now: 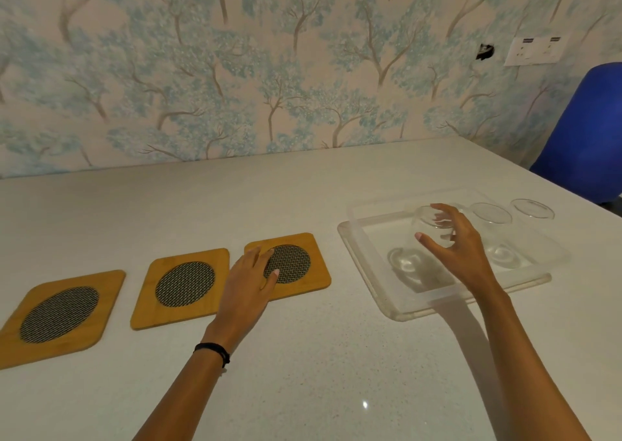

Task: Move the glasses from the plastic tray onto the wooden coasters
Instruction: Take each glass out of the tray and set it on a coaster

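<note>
Three wooden coasters with dark mesh centres lie in a row on the white table: the left coaster, the middle coaster and the right coaster. My left hand rests flat on the right coaster's left edge, fingers spread. A clear plastic tray on the right holds three clear glasses. My right hand curls around the nearest glass, fingers apart at its rim; whether it grips the glass is unclear. The second glass and third glass stand further right.
The white table runs up to a wall with blue tree wallpaper. A blue chair stands at the far right, beyond the table's edge. A wall socket plate is above it.
</note>
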`<action>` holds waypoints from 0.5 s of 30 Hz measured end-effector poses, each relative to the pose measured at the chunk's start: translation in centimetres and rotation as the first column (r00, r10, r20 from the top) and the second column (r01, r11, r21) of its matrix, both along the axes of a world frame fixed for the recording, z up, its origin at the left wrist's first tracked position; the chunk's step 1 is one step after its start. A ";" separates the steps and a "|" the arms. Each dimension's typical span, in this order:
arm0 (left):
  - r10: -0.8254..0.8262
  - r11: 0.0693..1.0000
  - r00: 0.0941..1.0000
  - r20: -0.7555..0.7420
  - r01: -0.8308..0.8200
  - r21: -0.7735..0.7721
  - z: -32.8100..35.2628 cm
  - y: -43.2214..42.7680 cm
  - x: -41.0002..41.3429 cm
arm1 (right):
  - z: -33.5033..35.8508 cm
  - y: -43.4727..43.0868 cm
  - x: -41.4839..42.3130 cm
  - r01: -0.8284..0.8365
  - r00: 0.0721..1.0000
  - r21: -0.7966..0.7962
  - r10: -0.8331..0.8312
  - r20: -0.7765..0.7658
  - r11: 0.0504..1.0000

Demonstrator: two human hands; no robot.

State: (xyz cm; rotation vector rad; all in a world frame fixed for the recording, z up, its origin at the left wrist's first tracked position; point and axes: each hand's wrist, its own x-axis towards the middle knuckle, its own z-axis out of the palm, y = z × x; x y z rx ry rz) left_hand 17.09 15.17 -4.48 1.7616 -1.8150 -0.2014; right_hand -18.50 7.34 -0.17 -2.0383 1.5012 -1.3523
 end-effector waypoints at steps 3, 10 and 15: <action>0.026 1.000 0.999 0.023 -0.027 0.004 -0.3 0.2 0.9 | 0.4 -0.1 0.2 0.014 1.000 -0.009 -0.014 0.002 1.000; 0.069 0.997 0.995 0.071 -0.071 0.024 -1.5 -0.1 1.3 | 3.4 -0.2 4.0 -0.008 0.999 -0.089 0.011 0.041 0.996; 0.080 0.997 0.995 0.068 -0.080 0.010 -2.1 -0.2 1.4 | 5.5 -0.4 8.4 -0.080 0.992 -0.105 0.089 0.085 0.991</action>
